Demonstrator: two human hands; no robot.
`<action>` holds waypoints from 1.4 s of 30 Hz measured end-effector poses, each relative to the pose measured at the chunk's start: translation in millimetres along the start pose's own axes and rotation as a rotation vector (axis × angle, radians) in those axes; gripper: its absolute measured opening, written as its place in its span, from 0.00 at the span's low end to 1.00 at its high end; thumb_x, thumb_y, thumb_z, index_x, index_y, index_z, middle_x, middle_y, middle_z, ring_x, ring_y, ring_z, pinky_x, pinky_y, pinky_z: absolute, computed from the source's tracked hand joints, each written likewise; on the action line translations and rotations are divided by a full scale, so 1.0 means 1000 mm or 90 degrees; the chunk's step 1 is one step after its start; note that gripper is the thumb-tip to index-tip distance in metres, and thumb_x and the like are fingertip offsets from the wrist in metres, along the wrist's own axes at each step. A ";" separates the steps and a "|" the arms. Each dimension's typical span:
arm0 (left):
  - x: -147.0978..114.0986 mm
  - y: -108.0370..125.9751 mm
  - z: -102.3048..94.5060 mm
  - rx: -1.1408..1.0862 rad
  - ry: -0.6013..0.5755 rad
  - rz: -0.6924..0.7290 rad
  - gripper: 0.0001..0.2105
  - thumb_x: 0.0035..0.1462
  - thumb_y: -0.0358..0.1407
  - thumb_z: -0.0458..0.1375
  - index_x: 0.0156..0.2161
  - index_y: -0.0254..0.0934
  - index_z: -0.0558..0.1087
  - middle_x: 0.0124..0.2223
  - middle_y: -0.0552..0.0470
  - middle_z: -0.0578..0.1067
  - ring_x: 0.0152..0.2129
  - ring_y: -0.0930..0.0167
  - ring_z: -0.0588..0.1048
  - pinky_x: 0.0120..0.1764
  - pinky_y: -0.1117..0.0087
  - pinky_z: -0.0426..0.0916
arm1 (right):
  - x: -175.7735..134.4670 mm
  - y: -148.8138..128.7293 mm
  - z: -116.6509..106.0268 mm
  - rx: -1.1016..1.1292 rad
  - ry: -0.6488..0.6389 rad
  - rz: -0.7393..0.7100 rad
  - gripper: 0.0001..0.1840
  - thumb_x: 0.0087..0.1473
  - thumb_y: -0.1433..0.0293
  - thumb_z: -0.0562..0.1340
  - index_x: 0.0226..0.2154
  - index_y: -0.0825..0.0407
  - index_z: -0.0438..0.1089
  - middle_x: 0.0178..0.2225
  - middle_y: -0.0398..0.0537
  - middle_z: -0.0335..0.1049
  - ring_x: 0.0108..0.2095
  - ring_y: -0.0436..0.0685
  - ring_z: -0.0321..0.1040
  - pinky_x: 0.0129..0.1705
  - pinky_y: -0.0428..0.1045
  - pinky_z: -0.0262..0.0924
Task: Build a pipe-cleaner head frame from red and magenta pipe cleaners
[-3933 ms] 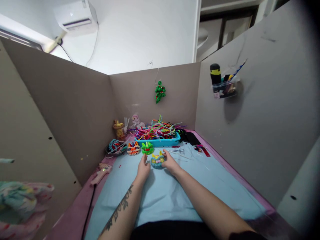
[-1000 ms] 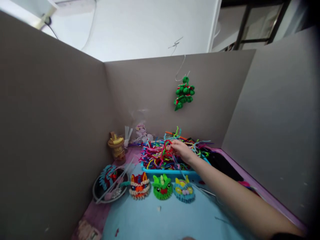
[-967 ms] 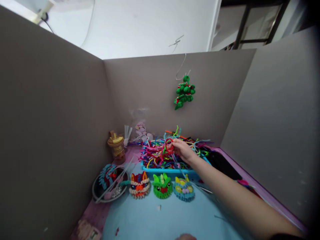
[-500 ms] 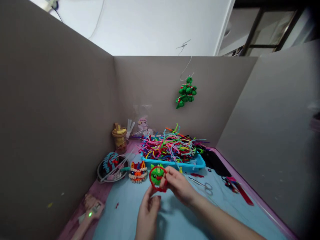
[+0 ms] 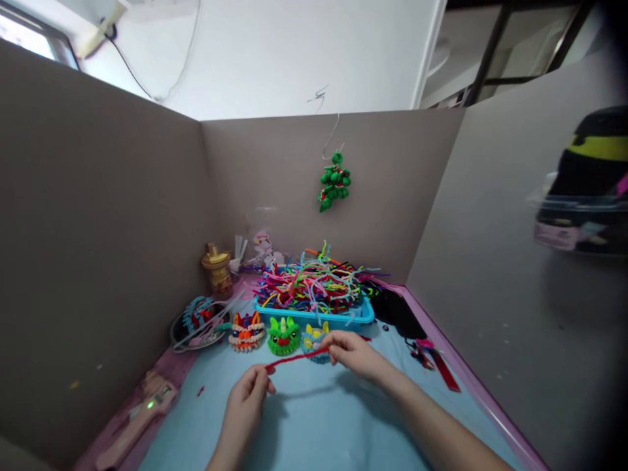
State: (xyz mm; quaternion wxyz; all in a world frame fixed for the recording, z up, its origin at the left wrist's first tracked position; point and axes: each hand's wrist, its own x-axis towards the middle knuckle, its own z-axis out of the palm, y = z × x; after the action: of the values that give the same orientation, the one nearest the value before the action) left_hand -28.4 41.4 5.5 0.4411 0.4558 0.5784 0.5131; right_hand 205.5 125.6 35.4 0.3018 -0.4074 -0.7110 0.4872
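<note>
A red pipe cleaner (image 5: 296,358) is stretched between my two hands, above the blue cloth. My left hand (image 5: 248,396) pinches its left end, with the fingers closed. At the other end, the thumb and fingers of my right hand (image 5: 354,353) are closed on it. Just beyond the pipe cleaner stand three fuzzy animal heads: an orange-and-cream one (image 5: 246,331), a green one (image 5: 283,336) with a red mouth, and a blue-and-yellow one (image 5: 314,337) partly hidden behind my right hand.
A blue tray (image 5: 314,319) heaped with coloured pipe cleaners stands behind the heads. On the left are a round bowl (image 5: 177,337), a brown cup (image 5: 217,271) and a pink glue gun (image 5: 140,418). A green ornament (image 5: 335,183) hangs from the back panel.
The red pipe cleaner was a loop in front of the green head; now it is pulled out nearly straight. My hands have moved apart, the left one leftward. The view has turned rightward.
</note>
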 end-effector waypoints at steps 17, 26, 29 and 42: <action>0.052 -0.020 -0.017 0.449 0.211 0.389 0.09 0.50 0.42 0.60 0.35 0.41 0.76 0.32 0.52 0.80 0.26 0.69 0.78 0.31 0.75 0.73 | 0.078 -0.037 -0.062 -0.582 -0.092 -0.135 0.10 0.52 0.72 0.55 0.31 0.50 0.73 0.32 0.48 0.72 0.33 0.54 0.66 0.31 0.45 0.50; 0.046 -0.002 0.005 0.454 0.189 0.408 0.09 0.56 0.38 0.53 0.34 0.38 0.74 0.33 0.47 0.76 0.30 0.68 0.76 0.33 0.70 0.72 | 0.062 -0.029 -0.071 -0.446 -0.034 -0.134 0.10 0.52 0.74 0.54 0.28 0.51 0.71 0.30 0.46 0.67 0.32 0.52 0.64 0.35 0.45 0.55; 0.042 -0.001 0.009 0.429 0.182 0.391 0.09 0.56 0.37 0.53 0.35 0.37 0.74 0.34 0.46 0.75 0.31 0.67 0.75 0.34 0.68 0.71 | 0.047 -0.029 -0.067 -0.416 0.045 -0.109 0.10 0.53 0.73 0.54 0.28 0.51 0.70 0.31 0.47 0.67 0.34 0.53 0.64 0.37 0.46 0.55; 0.037 0.003 0.007 0.395 0.028 0.444 0.11 0.57 0.29 0.47 0.34 0.37 0.72 0.33 0.49 0.72 0.31 0.69 0.72 0.36 0.69 0.68 | -0.038 -0.002 -0.044 -0.315 0.114 0.007 0.08 0.44 0.74 0.56 0.20 0.54 0.69 0.24 0.45 0.67 0.28 0.53 0.63 0.32 0.46 0.54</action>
State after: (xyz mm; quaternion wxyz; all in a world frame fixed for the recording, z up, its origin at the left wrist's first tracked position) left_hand -28.9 79.5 6.2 0.0727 0.7224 0.5258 0.4432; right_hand 259.5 111.4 51.3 0.2519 -0.5146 -0.7767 0.2618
